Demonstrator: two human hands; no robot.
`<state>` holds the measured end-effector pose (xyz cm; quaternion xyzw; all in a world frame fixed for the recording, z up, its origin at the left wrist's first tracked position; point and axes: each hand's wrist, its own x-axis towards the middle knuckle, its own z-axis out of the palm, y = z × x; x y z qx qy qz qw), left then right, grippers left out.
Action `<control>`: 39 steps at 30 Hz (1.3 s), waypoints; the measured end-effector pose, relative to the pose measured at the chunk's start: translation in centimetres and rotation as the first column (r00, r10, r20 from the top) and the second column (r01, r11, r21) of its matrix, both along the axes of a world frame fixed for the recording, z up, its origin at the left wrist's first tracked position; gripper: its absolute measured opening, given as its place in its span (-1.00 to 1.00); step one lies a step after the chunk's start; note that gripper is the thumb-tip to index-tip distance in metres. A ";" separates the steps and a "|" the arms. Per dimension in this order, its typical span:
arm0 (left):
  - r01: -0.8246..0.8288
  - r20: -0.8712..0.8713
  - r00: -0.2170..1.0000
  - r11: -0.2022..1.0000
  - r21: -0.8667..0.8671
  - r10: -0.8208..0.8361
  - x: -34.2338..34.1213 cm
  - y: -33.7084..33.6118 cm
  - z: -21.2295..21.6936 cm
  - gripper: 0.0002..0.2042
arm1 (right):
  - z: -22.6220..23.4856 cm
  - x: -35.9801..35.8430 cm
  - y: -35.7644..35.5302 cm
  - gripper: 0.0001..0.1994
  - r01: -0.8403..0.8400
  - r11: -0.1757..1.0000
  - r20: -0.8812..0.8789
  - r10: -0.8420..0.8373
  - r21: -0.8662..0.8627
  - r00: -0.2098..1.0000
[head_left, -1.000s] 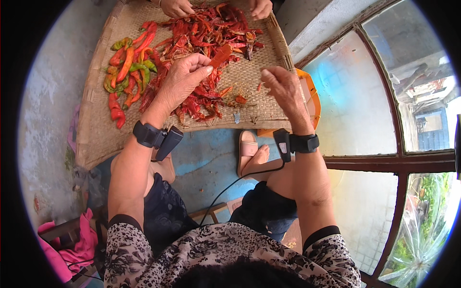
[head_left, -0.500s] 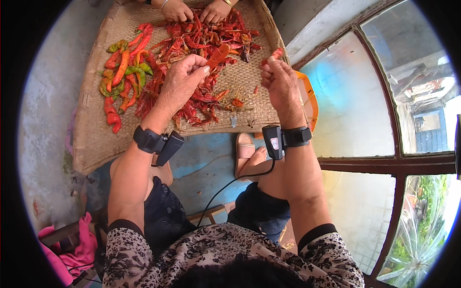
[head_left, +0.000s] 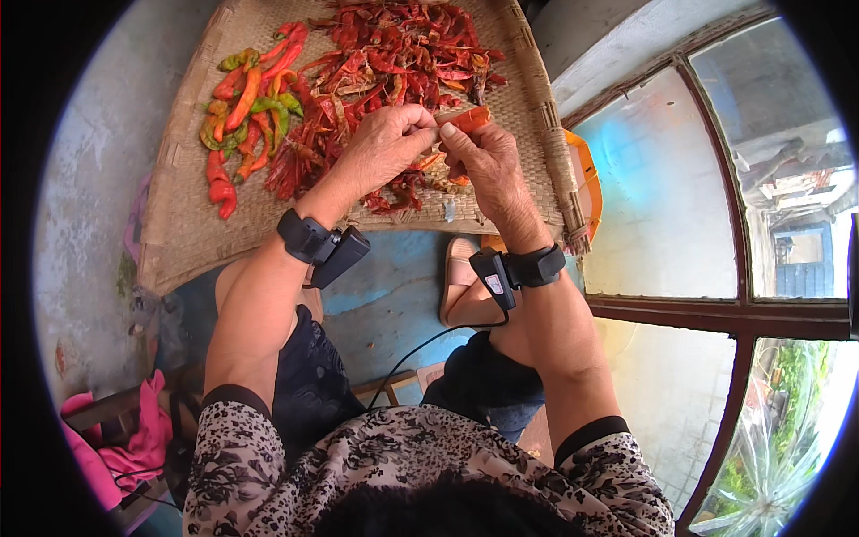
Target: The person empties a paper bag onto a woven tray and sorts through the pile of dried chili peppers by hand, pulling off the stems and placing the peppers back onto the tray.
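Both my hands meet over a flat woven tray (head_left: 192, 215). My left hand (head_left: 380, 143) and my right hand (head_left: 483, 157) pinch the same dried red chilli (head_left: 467, 117) between their fingertips, held just above the tray. A heap of dried red chillies (head_left: 385, 63) covers the tray's middle and far side. A smaller pile of fresh green, orange and red chillies (head_left: 246, 107) lies at the tray's left. Each wrist wears a black band with a small device.
An orange basin (head_left: 586, 174) peeks out under the tray's right edge. My sandalled foot (head_left: 461, 277) rests on the blue floor below the tray. A window with a dark red frame (head_left: 716, 309) runs along the right. Pink cloth (head_left: 125, 443) lies at lower left.
My right hand has swung left to join my left hand on the red chilli. Another person's hands at the tray's far edge are out of view now. The view shifted slightly.
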<state>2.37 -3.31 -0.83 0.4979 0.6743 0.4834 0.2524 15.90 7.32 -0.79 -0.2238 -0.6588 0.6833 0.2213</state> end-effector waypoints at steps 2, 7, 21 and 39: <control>0.020 -0.062 0.998 1.000 -0.013 -0.021 -0.1 0.0 0.1 -0.76 | -0.2 -0.2 0.2 -0.78 0.055 0.996 0.012 -0.056 0.074 0.998; 0.057 -0.662 0.747 0.998 -0.027 -0.061 -1.4 -1.7 -2.0 -0.76 | 0.1 2.5 6.2 -0.85 0.160 0.844 -0.297 -0.349 -0.513 0.889; -0.129 -0.788 0.611 0.992 -0.004 0.076 -3.0 -1.0 -3.0 -0.88 | -0.2 1.1 2.0 -0.76 -0.135 0.868 0.232 0.023 0.478 0.972; -0.272 -0.367 0.843 0.900 0.340 0.393 -4.5 -1.8 0.3 -0.74 | -3.3 -0.3 1.1 -0.83 -0.409 0.338 0.458 -0.075 0.847 0.886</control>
